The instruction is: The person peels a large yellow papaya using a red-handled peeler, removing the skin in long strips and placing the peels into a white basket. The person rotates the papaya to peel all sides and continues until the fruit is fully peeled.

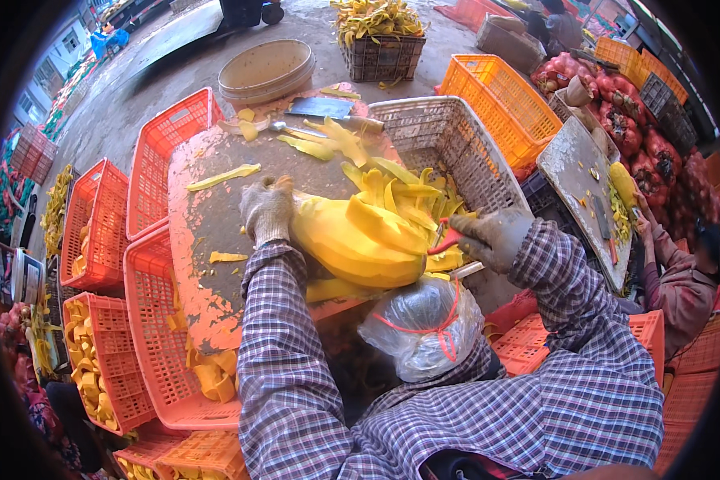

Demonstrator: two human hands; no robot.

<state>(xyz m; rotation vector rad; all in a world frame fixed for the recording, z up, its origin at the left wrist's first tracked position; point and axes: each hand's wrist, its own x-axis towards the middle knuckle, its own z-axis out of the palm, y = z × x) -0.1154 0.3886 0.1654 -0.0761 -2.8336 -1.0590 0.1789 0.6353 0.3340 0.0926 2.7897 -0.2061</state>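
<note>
A large, mostly peeled yellow squash (pixel 360 243) lies across the worn board (pixel 183 258) in front of me. My left hand (pixel 267 209), in a knitted glove, grips its narrow end. A red-handled peeler (pixel 445 241) is in my gloved right hand (pixel 497 237), beside the squash's thick end. One broad strip of peel (pixel 375 225) stands up along the squash's upper side. More peel strips (pixel 396 187) are heaped just behind it. Part of another yellow squash (pixel 336 290) shows beneath. A clear plastic bag tied with red string (pixel 432 333) covers my knee, close to the squash.
A cleaver (pixel 321 108) and a knife (pixel 294 128) lie at the board's far edge, before a beige bucket (pixel 267 69). A grey crate (pixel 456 135) adjoins the board's right side; red crates (pixel 183 384) line the left. Another person (pixel 684 276) peels at a board on the right.
</note>
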